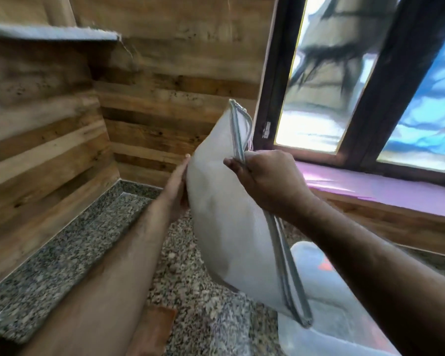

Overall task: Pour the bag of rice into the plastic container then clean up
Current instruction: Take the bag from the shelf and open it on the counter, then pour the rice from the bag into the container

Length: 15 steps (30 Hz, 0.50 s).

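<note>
A white rice bag (224,214) with a grey zip edge hangs tilted in the air above the granite counter. My right hand (262,181) pinches the zip edge near the bag's upper end. My left hand (179,183) lies against the bag's far side with straight fingers, mostly hidden behind it. The bag's lower corner dips over the translucent plastic container (326,312) at the lower right. The container's inside is blurred and partly covered by my right forearm.
A speckled granite counter (190,278) runs below, with a raised granite ledge (52,265) on the left. Wooden plank walls (152,104) stand behind. A dark-framed window (357,80) and a pink sill (370,186) are at the right. A reddish-brown object (154,327) lies near the bottom.
</note>
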Each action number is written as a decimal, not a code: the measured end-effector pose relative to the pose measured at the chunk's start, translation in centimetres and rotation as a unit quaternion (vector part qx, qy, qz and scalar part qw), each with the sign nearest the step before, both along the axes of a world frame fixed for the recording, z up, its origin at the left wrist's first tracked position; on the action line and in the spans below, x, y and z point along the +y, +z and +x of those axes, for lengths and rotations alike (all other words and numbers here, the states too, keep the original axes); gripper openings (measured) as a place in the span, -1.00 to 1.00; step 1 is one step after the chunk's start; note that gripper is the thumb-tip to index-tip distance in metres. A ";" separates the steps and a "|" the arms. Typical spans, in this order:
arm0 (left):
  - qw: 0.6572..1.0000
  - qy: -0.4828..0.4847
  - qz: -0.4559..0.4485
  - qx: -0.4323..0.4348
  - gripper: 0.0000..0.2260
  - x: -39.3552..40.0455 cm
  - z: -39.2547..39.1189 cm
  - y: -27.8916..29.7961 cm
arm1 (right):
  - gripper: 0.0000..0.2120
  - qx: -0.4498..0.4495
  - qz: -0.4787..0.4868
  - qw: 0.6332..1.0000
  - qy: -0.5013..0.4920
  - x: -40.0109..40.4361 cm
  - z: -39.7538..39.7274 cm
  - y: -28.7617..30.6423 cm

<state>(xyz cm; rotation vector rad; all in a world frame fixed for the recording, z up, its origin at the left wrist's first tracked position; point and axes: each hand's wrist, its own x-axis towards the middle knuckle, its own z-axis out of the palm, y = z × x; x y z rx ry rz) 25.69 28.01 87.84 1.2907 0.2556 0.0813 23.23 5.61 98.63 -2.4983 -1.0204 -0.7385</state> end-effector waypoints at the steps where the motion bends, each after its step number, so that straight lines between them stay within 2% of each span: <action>1: 1.000 -0.017 -0.014 0.000 -0.42 0.1 0.1 0.9 | -0.49 -0.030 0.002 1.000 0.008 -0.2 0.1 0.7; 5: 0.995 -0.083 -0.030 0.045 -0.30 0.7 0.2 2.4 | -0.55 -0.126 -0.007 0.991 0.034 -1.5 0.4 2.0; 8: 0.989 -0.089 -0.001 0.115 -0.38 1.1 1.0 1.4 | -0.48 -0.192 -0.011 0.980 0.051 -2.6 0.5 2.1; 11: 0.988 -0.079 0.008 0.135 -0.43 2.8 3.3 -1.5 | -0.44 -0.227 -0.017 0.972 0.061 -3.7 0.6 2.0; 13: 0.988 -0.070 0.004 0.137 -0.57 1.7 2.0 -0.3 | -0.41 -0.221 -0.024 0.973 0.058 -4.6 0.7 2.1; 15: 0.989 -0.047 0.015 0.140 -0.85 -0.2 -0.8 2.5 | -0.38 -0.192 -0.030 0.980 0.041 -5.9 0.9 2.3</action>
